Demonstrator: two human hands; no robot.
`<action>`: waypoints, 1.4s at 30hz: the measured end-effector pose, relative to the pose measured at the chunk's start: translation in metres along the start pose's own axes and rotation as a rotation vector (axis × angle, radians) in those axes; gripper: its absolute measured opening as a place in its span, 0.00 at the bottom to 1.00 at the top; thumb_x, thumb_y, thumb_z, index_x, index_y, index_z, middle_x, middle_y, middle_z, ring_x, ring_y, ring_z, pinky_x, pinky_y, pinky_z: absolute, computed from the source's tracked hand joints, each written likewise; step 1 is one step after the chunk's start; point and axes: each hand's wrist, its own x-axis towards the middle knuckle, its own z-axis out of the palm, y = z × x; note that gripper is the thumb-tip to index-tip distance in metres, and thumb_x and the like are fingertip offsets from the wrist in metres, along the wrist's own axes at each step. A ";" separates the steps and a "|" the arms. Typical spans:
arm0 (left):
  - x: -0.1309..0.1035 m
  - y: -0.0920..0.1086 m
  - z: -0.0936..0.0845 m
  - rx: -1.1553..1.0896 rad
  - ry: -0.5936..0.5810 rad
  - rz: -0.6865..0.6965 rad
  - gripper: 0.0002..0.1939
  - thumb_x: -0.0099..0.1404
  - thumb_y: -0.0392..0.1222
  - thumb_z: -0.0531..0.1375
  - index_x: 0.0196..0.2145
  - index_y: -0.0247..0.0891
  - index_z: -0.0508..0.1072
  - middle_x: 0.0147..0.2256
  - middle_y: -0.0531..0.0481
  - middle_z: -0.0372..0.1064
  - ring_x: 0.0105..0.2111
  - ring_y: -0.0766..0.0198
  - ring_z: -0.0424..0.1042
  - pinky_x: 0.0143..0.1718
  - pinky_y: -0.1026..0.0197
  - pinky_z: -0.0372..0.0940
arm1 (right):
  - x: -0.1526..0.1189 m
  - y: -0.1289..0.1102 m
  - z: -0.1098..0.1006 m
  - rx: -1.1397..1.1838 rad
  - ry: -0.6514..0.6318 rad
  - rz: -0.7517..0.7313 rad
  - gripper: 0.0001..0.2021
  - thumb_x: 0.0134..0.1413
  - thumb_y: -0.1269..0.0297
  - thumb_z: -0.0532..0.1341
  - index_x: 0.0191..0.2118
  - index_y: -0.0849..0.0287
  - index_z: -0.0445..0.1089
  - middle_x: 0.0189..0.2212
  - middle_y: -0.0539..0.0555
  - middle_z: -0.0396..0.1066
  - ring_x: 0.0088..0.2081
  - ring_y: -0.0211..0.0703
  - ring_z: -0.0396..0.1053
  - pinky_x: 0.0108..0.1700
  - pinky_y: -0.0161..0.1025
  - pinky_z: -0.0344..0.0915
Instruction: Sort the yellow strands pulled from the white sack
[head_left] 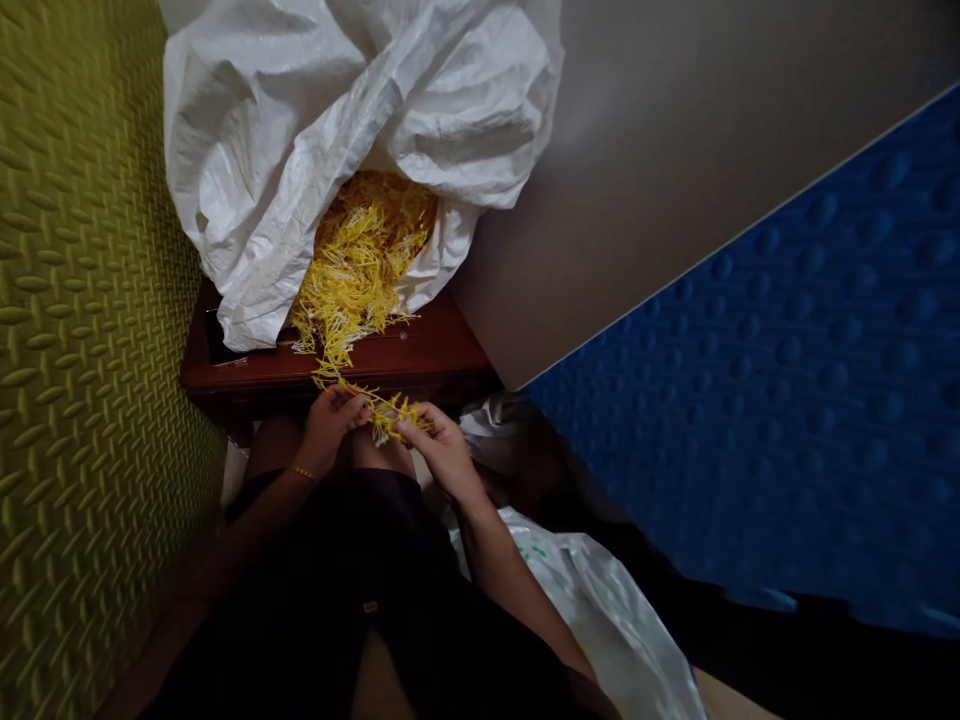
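A bunch of thin yellow strands with whitish tips (386, 412) stretches between my two hands above my lap. My left hand (334, 425) pinches its left part between thumb and fingers. The right part lies in my right hand (444, 447), its thumb pressed on the strands. From my left hand some strands run up to a large yellow heap (360, 265) spilling out of a white woven sack (255, 150). The sack's open mouth faces me on a dark red wooden table (420, 355).
A dark phone-like object (225, 340) lies at the table's left edge. Yellow textured matting (75, 300) stands at left; a grey panel (637, 180) and blue dimpled matting (787, 380) are at right. A whitish plastic bag (600, 600) lies below my right forearm.
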 end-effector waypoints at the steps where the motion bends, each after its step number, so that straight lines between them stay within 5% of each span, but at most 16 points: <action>1: 0.000 0.000 -0.003 0.080 -0.002 0.011 0.13 0.50 0.45 0.63 0.30 0.35 0.66 0.28 0.53 0.68 0.26 0.71 0.68 0.30 0.67 0.62 | 0.001 -0.001 0.001 0.005 0.033 -0.010 0.09 0.47 0.58 0.62 0.29 0.57 0.65 0.24 0.46 0.65 0.27 0.35 0.61 0.33 0.33 0.59; 4: -0.004 0.007 -0.013 0.464 0.083 0.166 0.12 0.57 0.48 0.57 0.28 0.35 0.68 0.27 0.52 0.68 0.28 0.68 0.67 0.33 0.64 0.63 | 0.004 -0.005 0.001 0.018 0.083 -0.042 0.09 0.49 0.58 0.60 0.28 0.57 0.64 0.22 0.46 0.63 0.25 0.35 0.59 0.31 0.33 0.58; 8: -0.016 0.025 -0.020 0.949 0.299 0.656 0.10 0.60 0.45 0.55 0.29 0.36 0.68 0.30 0.49 0.69 0.35 0.63 0.67 0.42 0.57 0.61 | 0.006 -0.013 0.001 -0.025 0.024 -0.063 0.08 0.50 0.59 0.60 0.28 0.57 0.65 0.22 0.47 0.63 0.25 0.35 0.59 0.29 0.33 0.58; 10: -0.019 0.033 -0.016 1.049 0.188 0.854 0.07 0.61 0.42 0.55 0.33 0.37 0.69 0.36 0.47 0.71 0.41 0.62 0.67 0.47 0.55 0.59 | 0.005 -0.015 0.002 -0.074 -0.016 -0.082 0.07 0.50 0.59 0.60 0.29 0.57 0.66 0.23 0.47 0.64 0.26 0.35 0.60 0.30 0.33 0.58; 13: -0.017 0.033 -0.007 1.139 -0.070 0.969 0.09 0.62 0.38 0.53 0.40 0.39 0.70 0.43 0.48 0.70 0.48 0.62 0.64 0.53 0.53 0.57 | 0.004 -0.018 0.003 -0.129 -0.039 -0.110 0.07 0.50 0.60 0.60 0.30 0.57 0.67 0.26 0.48 0.66 0.29 0.36 0.62 0.33 0.33 0.60; 20: -0.010 0.013 -0.003 1.103 -0.133 0.924 0.04 0.62 0.38 0.54 0.32 0.39 0.69 0.34 0.50 0.71 0.40 0.63 0.67 0.47 0.55 0.61 | 0.005 -0.022 0.002 -0.146 0.041 -0.113 0.07 0.48 0.60 0.61 0.28 0.58 0.67 0.23 0.47 0.65 0.26 0.35 0.61 0.31 0.33 0.59; 24: -0.016 0.019 -0.003 1.068 -0.154 0.828 0.06 0.62 0.38 0.53 0.30 0.38 0.69 0.30 0.50 0.70 0.34 0.65 0.67 0.39 0.60 0.61 | 0.008 -0.021 0.003 -0.118 0.053 -0.076 0.08 0.48 0.59 0.61 0.32 0.57 0.68 0.26 0.48 0.68 0.28 0.36 0.63 0.33 0.34 0.61; 31: -0.020 0.026 -0.002 1.053 -0.176 0.753 0.06 0.61 0.39 0.54 0.30 0.39 0.71 0.29 0.52 0.71 0.33 0.64 0.66 0.39 0.59 0.58 | 0.012 -0.018 0.005 -0.125 0.009 -0.101 0.08 0.48 0.59 0.60 0.32 0.58 0.70 0.28 0.49 0.70 0.30 0.38 0.66 0.34 0.35 0.62; 38: -0.022 0.018 -0.001 0.871 -0.189 0.661 0.08 0.61 0.41 0.54 0.27 0.39 0.71 0.28 0.51 0.69 0.32 0.64 0.66 0.38 0.59 0.59 | 0.027 -0.006 -0.003 -0.453 0.212 -0.320 0.08 0.52 0.61 0.57 0.31 0.57 0.71 0.30 0.52 0.72 0.34 0.40 0.67 0.40 0.37 0.61; 42: -0.029 0.020 -0.001 0.843 -0.220 0.637 0.09 0.61 0.42 0.54 0.27 0.39 0.71 0.27 0.51 0.68 0.31 0.64 0.66 0.38 0.59 0.59 | 0.046 -0.002 -0.029 -0.390 0.465 -0.225 0.10 0.49 0.57 0.59 0.28 0.58 0.71 0.26 0.52 0.71 0.29 0.40 0.66 0.36 0.38 0.61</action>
